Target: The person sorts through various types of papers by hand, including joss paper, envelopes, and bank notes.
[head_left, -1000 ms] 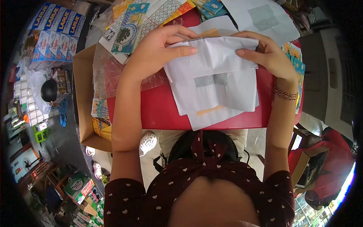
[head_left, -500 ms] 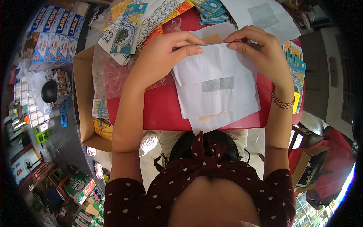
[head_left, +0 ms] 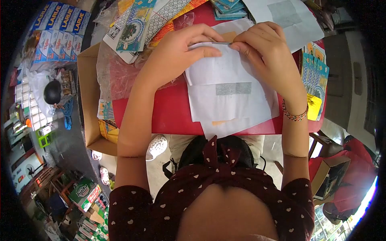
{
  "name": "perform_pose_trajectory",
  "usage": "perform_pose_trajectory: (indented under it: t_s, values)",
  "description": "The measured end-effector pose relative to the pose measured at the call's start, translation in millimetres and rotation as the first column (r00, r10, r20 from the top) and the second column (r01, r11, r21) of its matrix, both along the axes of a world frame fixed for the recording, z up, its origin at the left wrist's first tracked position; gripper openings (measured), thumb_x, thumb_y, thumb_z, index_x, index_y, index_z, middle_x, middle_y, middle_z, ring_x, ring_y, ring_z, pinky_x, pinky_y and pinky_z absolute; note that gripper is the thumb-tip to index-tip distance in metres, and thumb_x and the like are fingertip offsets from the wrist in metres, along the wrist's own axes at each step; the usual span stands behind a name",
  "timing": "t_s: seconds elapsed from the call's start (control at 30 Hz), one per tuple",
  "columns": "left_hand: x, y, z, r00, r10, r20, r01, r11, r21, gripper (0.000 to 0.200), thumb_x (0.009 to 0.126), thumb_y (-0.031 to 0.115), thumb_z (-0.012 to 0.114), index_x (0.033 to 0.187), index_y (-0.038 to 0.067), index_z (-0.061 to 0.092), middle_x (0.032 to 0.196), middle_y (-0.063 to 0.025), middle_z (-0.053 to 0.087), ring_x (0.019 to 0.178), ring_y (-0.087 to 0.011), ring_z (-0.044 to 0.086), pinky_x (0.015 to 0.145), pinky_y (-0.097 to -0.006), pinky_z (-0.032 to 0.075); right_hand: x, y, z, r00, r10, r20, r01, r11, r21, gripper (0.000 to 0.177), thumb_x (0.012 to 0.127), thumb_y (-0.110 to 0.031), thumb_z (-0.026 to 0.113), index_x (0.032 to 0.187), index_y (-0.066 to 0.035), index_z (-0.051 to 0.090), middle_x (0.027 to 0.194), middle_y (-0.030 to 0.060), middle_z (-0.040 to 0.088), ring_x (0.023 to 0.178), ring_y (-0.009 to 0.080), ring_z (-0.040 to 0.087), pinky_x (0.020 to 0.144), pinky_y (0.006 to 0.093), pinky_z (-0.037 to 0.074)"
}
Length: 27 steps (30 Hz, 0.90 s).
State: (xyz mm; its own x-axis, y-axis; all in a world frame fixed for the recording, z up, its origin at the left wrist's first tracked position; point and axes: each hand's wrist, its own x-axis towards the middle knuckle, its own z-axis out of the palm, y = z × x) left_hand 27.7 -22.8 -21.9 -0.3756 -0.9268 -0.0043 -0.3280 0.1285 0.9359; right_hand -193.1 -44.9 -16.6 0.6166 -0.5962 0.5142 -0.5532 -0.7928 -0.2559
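White paper sheets (head_left: 229, 72), layered and folded over at the far edge, lie in front of me. A grey patch shows in their middle, with a thin orange strip lower down. My left hand (head_left: 189, 50) pinches the far edge from the left, thumb on top. At the same edge, close beside it, my right hand (head_left: 263, 46) is closed with thumb and fingertips on the fold. A piece of orange-brown paper (head_left: 229, 36) peeks out just beyond the fold.
The red table (head_left: 169, 114) carries printed blue banknote-like papers (head_left: 136, 30), a blue stack (head_left: 228, 9), more at the right (head_left: 315, 74) with a yellow packet (head_left: 313, 107), and another white sheet (head_left: 305, 24). Clear plastic (head_left: 120, 78) and a cardboard box (head_left: 89, 100) flank the left. A person in red (head_left: 354, 176) is at right.
My right hand has slid left along the fold, nearer my left hand, and its fingers have turned downward over the edge. My left hand stays at the fold.
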Motion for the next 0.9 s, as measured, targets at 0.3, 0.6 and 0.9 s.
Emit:
perform_pose_trajectory:
  t_s: [0.3, 0.6, 0.9]
  values:
    - [10, -5, -1, 0.998, 0.055, -0.027, -0.054, 0.998, 0.026, 0.019, 0.081, 0.009, 0.07, 0.098, 0.003, 0.064, 0.094, -0.0047, 0.068, 0.089, -0.0091, 0.06, 0.081, -0.0219, 0.045, -6, -1, 8, 0.993, 0.029, 0.117, -0.057, 0.968, 0.244, 0.012, 0.084, -0.014, 0.062, 0.084, -0.002, 0.063, 0.075, 0.0128, 0.061, 0.071, 0.0297, 0.058, 0.07, 0.0374, 0.045]
    - [32, -16, -3, 0.986, 0.087, -0.144, -0.093, 0.995, -0.034, 0.017, 0.088, 0.01, 0.063, 0.102, 0.0, 0.067, 0.099, -0.0045, 0.068, 0.089, -0.0085, 0.06, 0.082, -0.0218, 0.046, -34, -12, 15, 0.994, -0.018, 0.109, -0.01, 0.967, 0.253, 0.016, 0.085, -0.015, 0.063, 0.089, 0.0, 0.064, 0.078, 0.0136, 0.063, 0.07, 0.0268, 0.059, 0.065, 0.0319, 0.046]
    - [26, -10, 3, 0.993, 0.05, -0.104, -0.055, 0.998, -0.043, 0.02, 0.092, 0.014, 0.057, 0.106, 0.004, 0.068, 0.097, -0.0012, 0.068, 0.088, -0.0094, 0.06, 0.082, -0.0213, 0.045, -45, -14, 22, 0.965, -0.26, 0.041, 0.211, 0.857, 0.471, 0.013, 0.09, -0.012, 0.059, 0.095, -0.003, 0.066, 0.087, 0.0015, 0.065, 0.082, 0.0093, 0.057, 0.076, 0.0229, 0.045]
